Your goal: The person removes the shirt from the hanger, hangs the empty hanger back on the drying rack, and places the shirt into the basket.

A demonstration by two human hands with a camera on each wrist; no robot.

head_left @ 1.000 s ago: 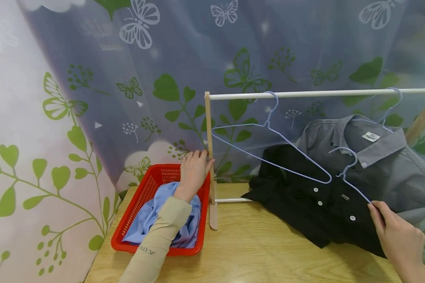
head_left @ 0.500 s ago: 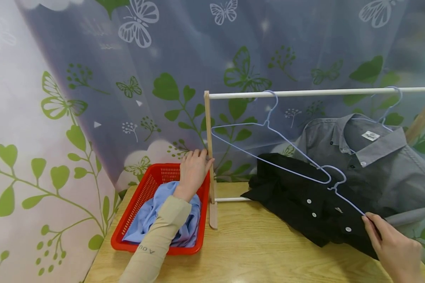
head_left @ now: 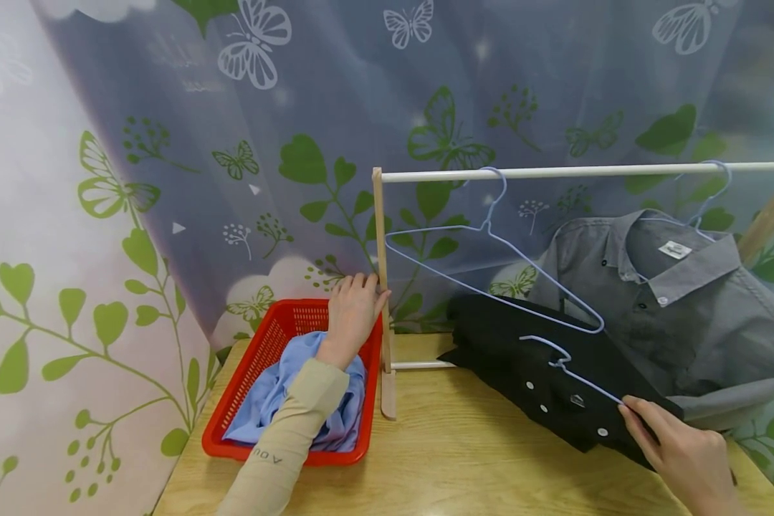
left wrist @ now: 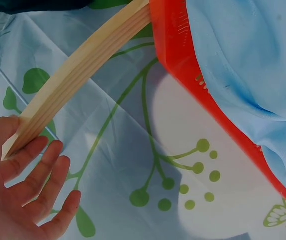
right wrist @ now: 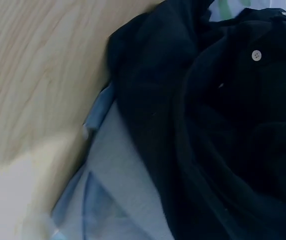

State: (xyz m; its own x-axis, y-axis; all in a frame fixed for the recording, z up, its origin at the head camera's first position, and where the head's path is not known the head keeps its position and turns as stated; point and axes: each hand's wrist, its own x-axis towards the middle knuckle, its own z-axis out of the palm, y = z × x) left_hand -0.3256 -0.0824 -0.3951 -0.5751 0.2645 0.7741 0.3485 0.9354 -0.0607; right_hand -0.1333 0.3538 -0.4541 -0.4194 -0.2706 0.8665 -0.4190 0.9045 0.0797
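Observation:
My left hand (head_left: 353,312) pinches the wooden upright (head_left: 380,244) of a clothes rack between thumb and index finger; the left wrist view shows the other fingers of this hand (left wrist: 33,185) loosely spread. My right hand (head_left: 680,451) grips one arm of a light blue wire hanger (head_left: 593,385), its hook pointing left. Around that hanger hangs a black shirt (head_left: 497,351) with pale buttons, low over the table and sagging leftward. In the right wrist view the dark cloth of the shirt (right wrist: 148,90) fills much of the picture and the hand is out of sight.
A bare blue hanger (head_left: 535,269) and a grey shirt (head_left: 716,308) on another hanger hang from the white rail (head_left: 587,172). The red basket (head_left: 232,401) holds light blue cloth (head_left: 297,373) beside the rack's foot (head_left: 389,401). Below is a wooden table (head_left: 464,459).
My right hand has moved left and slightly down with the hanger and black shirt, and the hook has tipped lower. My left hand has stayed on the upright.

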